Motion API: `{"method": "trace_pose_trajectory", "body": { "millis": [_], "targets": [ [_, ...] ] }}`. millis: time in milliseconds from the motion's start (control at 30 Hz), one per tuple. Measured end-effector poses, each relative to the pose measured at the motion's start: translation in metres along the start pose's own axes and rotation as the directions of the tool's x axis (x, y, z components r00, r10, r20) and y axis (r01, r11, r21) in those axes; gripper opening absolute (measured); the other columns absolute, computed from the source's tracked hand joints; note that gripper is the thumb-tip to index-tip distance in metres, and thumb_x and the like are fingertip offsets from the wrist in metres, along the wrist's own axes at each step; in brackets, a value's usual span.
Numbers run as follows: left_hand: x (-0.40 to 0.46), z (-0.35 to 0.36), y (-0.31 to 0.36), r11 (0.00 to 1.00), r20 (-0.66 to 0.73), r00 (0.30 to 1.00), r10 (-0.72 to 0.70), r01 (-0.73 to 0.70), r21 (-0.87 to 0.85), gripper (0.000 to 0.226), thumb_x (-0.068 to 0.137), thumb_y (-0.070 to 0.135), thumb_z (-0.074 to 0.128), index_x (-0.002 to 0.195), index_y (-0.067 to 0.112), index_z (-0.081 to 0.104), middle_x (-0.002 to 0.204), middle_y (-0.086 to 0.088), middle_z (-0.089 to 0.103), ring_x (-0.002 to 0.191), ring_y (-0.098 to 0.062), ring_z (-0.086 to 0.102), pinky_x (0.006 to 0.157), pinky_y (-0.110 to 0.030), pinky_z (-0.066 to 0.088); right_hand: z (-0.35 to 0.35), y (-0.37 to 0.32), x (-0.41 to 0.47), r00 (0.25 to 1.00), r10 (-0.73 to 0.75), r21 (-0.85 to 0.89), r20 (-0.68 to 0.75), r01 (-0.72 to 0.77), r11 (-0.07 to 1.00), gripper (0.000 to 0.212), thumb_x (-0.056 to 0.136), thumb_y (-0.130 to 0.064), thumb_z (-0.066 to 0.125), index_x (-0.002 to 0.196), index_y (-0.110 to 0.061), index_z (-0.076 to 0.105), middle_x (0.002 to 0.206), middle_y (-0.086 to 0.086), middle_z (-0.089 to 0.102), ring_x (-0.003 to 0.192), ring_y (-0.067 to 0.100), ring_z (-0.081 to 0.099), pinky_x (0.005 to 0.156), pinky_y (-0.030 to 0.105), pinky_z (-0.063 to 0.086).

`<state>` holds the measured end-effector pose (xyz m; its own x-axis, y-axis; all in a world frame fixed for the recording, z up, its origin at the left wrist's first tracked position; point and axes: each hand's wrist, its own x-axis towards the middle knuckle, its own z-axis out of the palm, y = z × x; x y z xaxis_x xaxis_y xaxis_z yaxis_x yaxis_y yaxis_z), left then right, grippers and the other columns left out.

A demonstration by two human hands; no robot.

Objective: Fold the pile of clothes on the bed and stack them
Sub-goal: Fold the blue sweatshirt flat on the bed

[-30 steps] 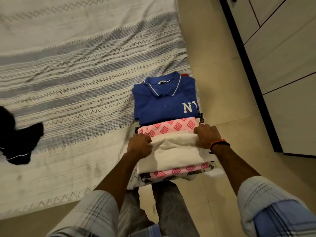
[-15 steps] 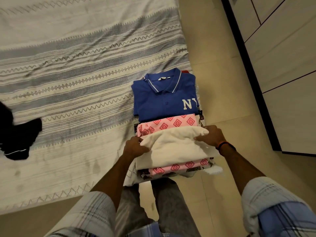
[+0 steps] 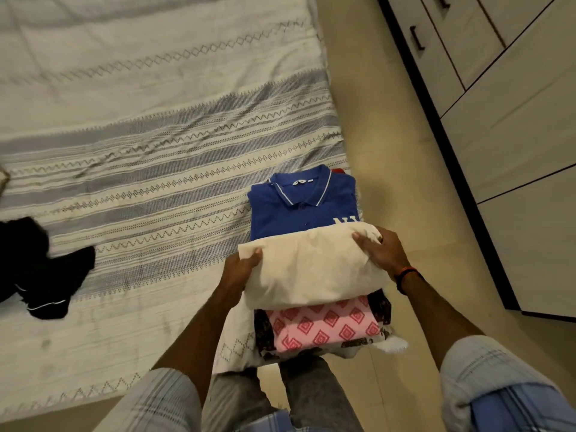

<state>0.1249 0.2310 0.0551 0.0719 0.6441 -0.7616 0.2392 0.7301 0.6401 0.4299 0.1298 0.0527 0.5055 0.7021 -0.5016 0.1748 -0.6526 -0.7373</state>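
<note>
A folded cream garment is held up off the bed by both hands. My left hand grips its left edge and my right hand grips its right end. It hangs over the near edge of a folded blue polo shirt that tops a stack at the bed's right edge. Below it lies a folded pink garment with red diamonds on another stack of patterned clothes. A loose black garment lies unfolded at the far left of the bed.
The bed wears a cream and grey-blue striped cover. A tiled floor strip runs along its right side. Pale cupboard doors with a dark base stand at the right. My legs are by the bed's corner.
Both hands have lifted the cream garment off the pink one and carried it away from me toward the blue polo shirt. More of the pink garment now shows.
</note>
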Motion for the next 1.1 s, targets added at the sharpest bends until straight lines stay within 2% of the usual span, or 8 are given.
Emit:
{"method": "trace_pose_trajectory", "body": {
  "millis": [67, 200, 433, 533, 700, 800, 967, 1100],
  "targets": [
    [0.005, 0.000, 0.014, 1.000, -0.021, 1.000, 0.011, -0.011, -0.006, 0.033, 0.089, 0.030, 0.071, 0.111, 0.007, 0.069, 0.106, -0.012, 0.072, 0.095, -0.028, 0.068, 0.084, -0.044, 0.056, 0.000, -0.013, 0.010, 1.000, -0.004, 0.017, -0.021, 0.004, 1.000, 0.050, 0.073, -0.057, 0.078, 0.101, -0.016, 0.074, 0.096, 0.001, 0.075, 0.092, 0.020, 0.070, 0.086, 0.046, 0.057],
    [0.017, 0.003, 0.040, 0.998, -0.038, 0.997, 0.063, -0.064, -0.023, 0.023, 0.090, 0.027, 0.070, 0.105, 0.010, 0.069, 0.101, -0.009, 0.072, 0.087, -0.023, 0.068, 0.078, -0.038, 0.056, -0.001, -0.031, 0.036, 0.999, -0.037, 0.029, -0.032, 0.038, 0.999, 0.060, 0.067, -0.064, 0.076, 0.098, -0.014, 0.073, 0.094, 0.002, 0.075, 0.089, 0.021, 0.070, 0.083, 0.048, 0.058],
    [0.035, 0.007, 0.059, 0.997, -0.029, 0.997, 0.065, -0.066, -0.035, 0.016, 0.093, 0.022, 0.066, 0.105, 0.012, 0.065, 0.105, -0.010, 0.070, 0.080, -0.016, 0.065, 0.071, -0.031, 0.053, -0.002, -0.045, 0.066, 1.000, 0.009, 0.031, 0.017, -0.010, 0.999, 0.041, 0.074, -0.048, 0.081, 0.093, -0.012, 0.074, 0.093, 0.008, 0.075, 0.088, 0.028, 0.070, 0.078, 0.044, 0.056],
    [0.040, 0.011, 0.071, 0.996, -0.067, 0.995, 0.076, -0.079, -0.036, 0.013, 0.093, 0.020, 0.066, 0.103, 0.013, 0.063, 0.095, -0.006, 0.068, 0.074, -0.011, 0.062, 0.061, -0.027, 0.050, -0.003, -0.054, 0.073, 1.000, -0.008, 0.053, 0.004, 0.008, 0.999, 0.032, 0.079, -0.039, 0.080, 0.095, -0.012, 0.074, 0.094, 0.008, 0.075, 0.089, 0.027, 0.070, 0.080, 0.045, 0.057],
    [0.055, 0.010, 0.097, 0.993, -0.100, 0.989, 0.109, -0.113, -0.027, 0.017, 0.093, 0.021, 0.066, 0.105, 0.009, 0.064, 0.091, -0.007, 0.066, 0.068, -0.009, 0.060, 0.045, -0.017, 0.049, -0.007, -0.077, 0.087, 0.998, -0.063, 0.170, -0.021, 0.065, 0.983, 0.028, 0.081, -0.030, 0.080, 0.100, -0.011, 0.074, 0.093, 0.007, 0.074, 0.074, 0.015, 0.066, 0.061, 0.027, 0.053],
    [0.065, 0.005, 0.123, 0.990, -0.081, 0.989, 0.120, -0.126, -0.062, 0.022, 0.092, 0.021, 0.067, 0.109, 0.007, 0.067, 0.094, -0.009, 0.069, 0.071, -0.012, 0.064, 0.049, -0.018, 0.052, -0.009, -0.102, 0.102, 0.994, -0.105, 0.199, -0.028, 0.109, 0.974, 0.028, 0.083, -0.027, 0.079, 0.101, -0.006, 0.074, 0.086, 0.007, 0.074, 0.068, 0.008, 0.064, 0.058, 0.024, 0.052],
    [0.070, 0.006, 0.173, 0.973, -0.124, 0.974, 0.189, -0.202, -0.107, 0.027, 0.091, 0.019, 0.069, 0.110, 0.000, 0.067, 0.089, -0.007, 0.070, 0.070, -0.013, 0.065, 0.056, -0.024, 0.054, -0.014, -0.154, 0.121, 0.978, -0.188, 0.233, -0.095, 0.205, 0.951, 0.018, 0.083, -0.029, 0.078, 0.086, -0.013, 0.072, 0.069, -0.006, 0.065, 0.051, 0.001, 0.055, 0.047, 0.020, 0.042],
    [0.060, 0.010, 0.214, 0.949, -0.162, 0.951, 0.262, -0.284, -0.134, 0.017, 0.092, 0.023, 0.066, 0.103, 0.010, 0.065, 0.086, -0.001, 0.068, 0.070, -0.012, 0.064, 0.065, -0.029, 0.052, -0.023, -0.198, 0.122, 0.936, -0.309, 0.213, -0.167, 0.340, 0.916, 0.015, 0.085, -0.032, 0.076, 0.092, -0.020, 0.071, 0.080, -0.008, 0.069, 0.068, 0.001, 0.062, 0.057, 0.018, 0.049]
  ]
}}
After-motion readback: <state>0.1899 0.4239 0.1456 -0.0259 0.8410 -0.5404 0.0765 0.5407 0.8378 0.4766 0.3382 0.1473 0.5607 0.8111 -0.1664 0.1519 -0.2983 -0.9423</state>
